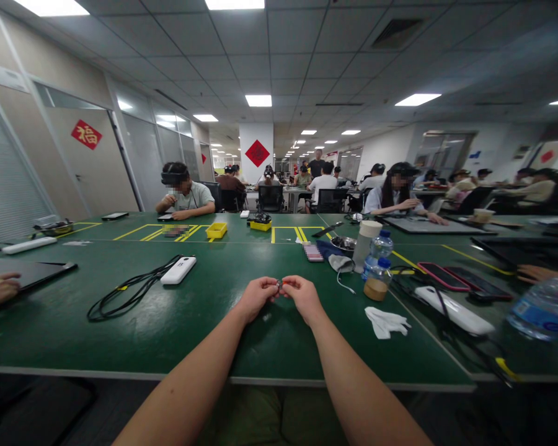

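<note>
My left hand (259, 296) and my right hand (301, 297) meet over the green table (167, 337), fingertips nearly together. Between them they pinch a small dark metallic piece (279, 284), too small for me to tell its kind. A speck of orange-red shows by the right fingertips; whether it belongs to the piece I cannot tell. Both hands are closed, thumbs against the fingers. To the right of my right hand lies a crumpled white cloth or glove (387, 323).
Left of my hands lies a white power bank (178, 271) with a coiled black cable (130, 291). Bottles, including a brown-filled one (377, 280), and a pale cylinder (366, 244) stand to the right. Yellow trays (216, 231) sit farther back. People sit across the table and at both sides.
</note>
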The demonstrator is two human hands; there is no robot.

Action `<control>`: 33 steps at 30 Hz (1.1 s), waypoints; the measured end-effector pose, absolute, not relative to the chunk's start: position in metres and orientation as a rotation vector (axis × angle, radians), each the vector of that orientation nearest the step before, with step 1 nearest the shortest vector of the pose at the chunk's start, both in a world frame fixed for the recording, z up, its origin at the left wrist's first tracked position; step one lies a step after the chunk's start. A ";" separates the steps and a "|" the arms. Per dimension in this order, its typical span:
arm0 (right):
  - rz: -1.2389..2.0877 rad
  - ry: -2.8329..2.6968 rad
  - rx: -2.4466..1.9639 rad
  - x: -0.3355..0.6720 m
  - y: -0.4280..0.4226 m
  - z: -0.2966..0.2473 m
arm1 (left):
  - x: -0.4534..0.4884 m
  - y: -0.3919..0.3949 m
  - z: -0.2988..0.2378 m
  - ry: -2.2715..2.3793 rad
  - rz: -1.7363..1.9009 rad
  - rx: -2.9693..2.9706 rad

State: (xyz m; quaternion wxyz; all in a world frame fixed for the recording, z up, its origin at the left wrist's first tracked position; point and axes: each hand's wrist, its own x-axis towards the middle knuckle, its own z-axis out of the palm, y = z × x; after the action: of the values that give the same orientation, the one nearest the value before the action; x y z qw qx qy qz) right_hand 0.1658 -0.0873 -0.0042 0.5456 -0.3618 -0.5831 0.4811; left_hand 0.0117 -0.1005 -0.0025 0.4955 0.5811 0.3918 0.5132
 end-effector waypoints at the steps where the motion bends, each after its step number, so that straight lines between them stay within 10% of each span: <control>1: 1.142 -1.403 -0.856 0.166 -0.088 -0.003 | 0.012 -0.101 -0.002 0.951 1.235 1.415; 33: 1.072 -1.485 -0.867 0.165 -0.089 -0.001 | 0.011 -0.100 -0.001 1.069 1.237 1.498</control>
State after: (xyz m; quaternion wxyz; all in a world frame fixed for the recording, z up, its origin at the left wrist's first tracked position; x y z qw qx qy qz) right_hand 0.1654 -0.0894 -0.0010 0.5292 -0.3631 -0.6218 0.4488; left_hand 0.0113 -0.1001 -0.0006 0.4457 0.6047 0.4315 0.4994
